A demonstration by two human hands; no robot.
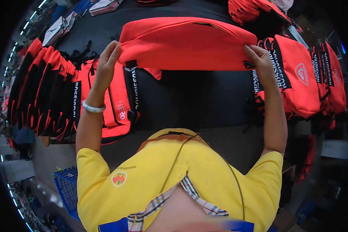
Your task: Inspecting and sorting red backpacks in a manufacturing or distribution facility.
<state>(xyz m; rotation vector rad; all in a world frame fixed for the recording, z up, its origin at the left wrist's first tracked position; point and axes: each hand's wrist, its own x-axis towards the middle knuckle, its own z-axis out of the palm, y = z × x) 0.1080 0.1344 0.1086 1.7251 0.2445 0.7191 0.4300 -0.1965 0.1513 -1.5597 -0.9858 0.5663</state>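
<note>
A wide piece of bright red-orange fabric [189, 46] is stretched out above the dark table, its top edge folded open in a slight arc. My left hand [111, 56] pinches its left end, thumb and fingers closed on the cloth. At the opposite end my right hand [257, 57] grips the fabric the same way. Small black tabs show at the lower corners. Whether the piece is a bag or a loose panel I cannot tell. Just below my left hand lies a red and black backpack [118, 100], partly covered by my forearm.
A row of red and black bags [42, 85] stands packed along the left. More red bags [297, 77] are stacked at the right, with another red pile [255, 13] behind. The dark table [170, 100] lies before me. A blue plastic basket [67, 189] is at lower left.
</note>
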